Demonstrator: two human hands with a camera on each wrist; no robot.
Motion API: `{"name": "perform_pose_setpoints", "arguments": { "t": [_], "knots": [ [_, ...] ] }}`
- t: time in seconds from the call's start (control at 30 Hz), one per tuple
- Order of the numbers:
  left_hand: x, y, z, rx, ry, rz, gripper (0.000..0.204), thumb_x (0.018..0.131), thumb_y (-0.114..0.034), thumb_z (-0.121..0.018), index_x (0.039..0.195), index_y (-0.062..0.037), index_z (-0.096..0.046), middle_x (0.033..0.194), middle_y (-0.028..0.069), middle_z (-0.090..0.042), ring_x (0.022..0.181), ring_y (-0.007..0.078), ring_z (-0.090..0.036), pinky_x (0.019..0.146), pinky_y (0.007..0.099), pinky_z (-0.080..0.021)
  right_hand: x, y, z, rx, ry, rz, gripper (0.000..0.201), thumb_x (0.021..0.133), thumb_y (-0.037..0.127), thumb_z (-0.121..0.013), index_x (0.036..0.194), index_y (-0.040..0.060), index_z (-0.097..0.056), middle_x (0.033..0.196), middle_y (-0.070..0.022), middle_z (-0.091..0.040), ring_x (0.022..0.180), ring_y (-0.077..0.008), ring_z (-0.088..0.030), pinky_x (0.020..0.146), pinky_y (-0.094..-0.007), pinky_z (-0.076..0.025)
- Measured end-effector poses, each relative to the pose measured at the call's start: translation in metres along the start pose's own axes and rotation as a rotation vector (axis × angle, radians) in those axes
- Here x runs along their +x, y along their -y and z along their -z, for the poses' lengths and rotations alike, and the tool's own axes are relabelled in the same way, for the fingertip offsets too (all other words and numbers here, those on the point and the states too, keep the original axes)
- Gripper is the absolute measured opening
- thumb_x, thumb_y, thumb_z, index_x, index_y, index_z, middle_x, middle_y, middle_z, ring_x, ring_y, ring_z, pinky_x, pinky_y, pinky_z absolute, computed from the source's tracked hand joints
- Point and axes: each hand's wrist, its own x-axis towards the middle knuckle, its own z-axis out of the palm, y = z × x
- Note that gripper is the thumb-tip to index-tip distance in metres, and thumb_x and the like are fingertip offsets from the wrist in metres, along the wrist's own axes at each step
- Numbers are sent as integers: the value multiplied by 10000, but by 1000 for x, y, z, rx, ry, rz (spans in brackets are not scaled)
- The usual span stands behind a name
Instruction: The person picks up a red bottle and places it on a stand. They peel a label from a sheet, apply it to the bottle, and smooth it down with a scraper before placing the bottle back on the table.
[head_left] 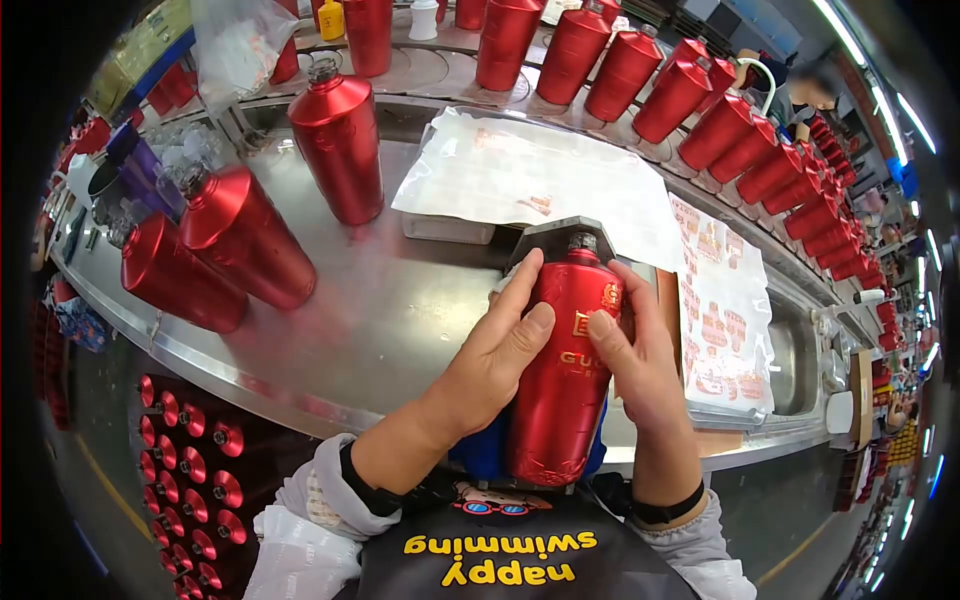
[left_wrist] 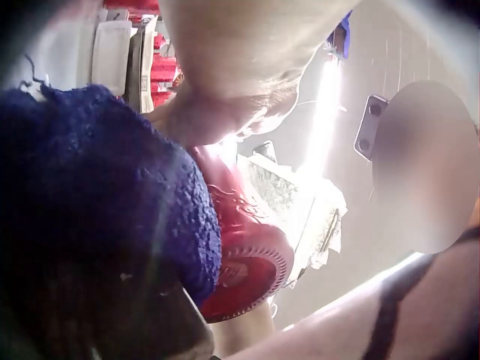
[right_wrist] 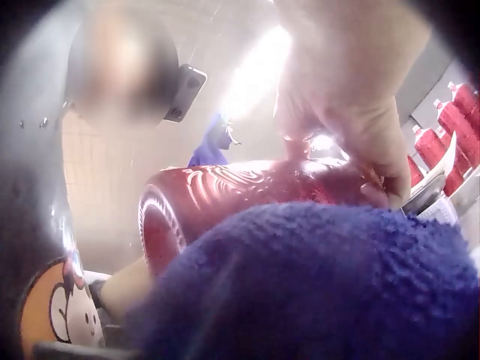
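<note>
A glossy red bottle [head_left: 560, 400] with gold lettering lies tilted in front of the apron, its clear neck pointing away against a dark angular holder [head_left: 612, 238]. The left hand [head_left: 492, 350] grips its left side, thumb on top; the right hand [head_left: 642, 350] grips the right side, thumb near the gold emblem. Under the bottle is blue fluffy padding [right_wrist: 322, 277], also filling much of the left wrist view. The bottle's round base [left_wrist: 251, 277] shows beside the padding in that view. Fingertips beneath the bottle are partly hidden.
Three red bottles stand on the metal table [head_left: 370, 350] at left, one of them tall [head_left: 340, 150]. White printed sheets [head_left: 540, 170] lie behind the holder and at right [head_left: 722, 310]. A curved conveyor of red bottles [head_left: 625, 75] runs behind; a sink [head_left: 795, 350] is at right.
</note>
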Motion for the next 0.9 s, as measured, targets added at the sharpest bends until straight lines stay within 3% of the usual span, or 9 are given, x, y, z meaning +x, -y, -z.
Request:
{"name": "perform_pose_setpoints", "arguments": {
  "t": [0.1, 0.5, 0.6, 0.7, 0.9],
  "knots": [
    [0, -2, -1, 13, -5, -6, 674, 1059, -327, -416, 1521, 72, -132, 1535, 204, -271, 1429, 237, -255, 1160, 322, -222, 1, -2, -7, -193, -44, 37, 710, 886, 255, -719, 1400, -64, -347, 1222, -184, -561, 1116, -210, -567, 958, -329, -469],
    [-1, 0, 0, 77, -6, -1, 662, 1060, -306, -407, 1528, 58, -112, 1535, 197, -277, 1417, 238, -282, 1159, 333, -227, 1, 0, -1, 84, 4, -32, 741, 869, 270, -727, 1408, -65, -343, 1229, -191, -554, 1136, -221, -557, 971, -335, -460],
    [-1, 2, 1, 162, 1, -5, 638, 1064, -258, -393, 1548, 13, -78, 1528, 155, -303, 1379, 201, -348, 1145, 331, -268, 3, -9, -4, -314, -72, 61, 771, 840, 316, -747, 1390, -69, -369, 1234, -210, -542, 1130, -243, -563, 975, -345, -456],
    [-1, 3, 2, 200, 9, -32, 641, 1064, -265, -393, 1547, 17, -81, 1535, 155, -288, 1384, 200, -338, 1145, 330, -264, 3, -4, -7, -345, -93, 8, 793, 817, 353, -759, 1372, -74, -389, 1240, -227, -531, 1114, -261, -573, 970, -354, -459],
    [-1, 2, 3, 144, 17, -19, 644, 1063, -264, -396, 1548, 15, -77, 1545, 156, -270, 1391, 202, -329, 1146, 333, -264, 4, -3, -5, -63, -26, -16, 727, 849, 272, -733, 1379, -72, -374, 1215, -196, -557, 1108, -217, -567, 952, -330, -467]
  ]
}}
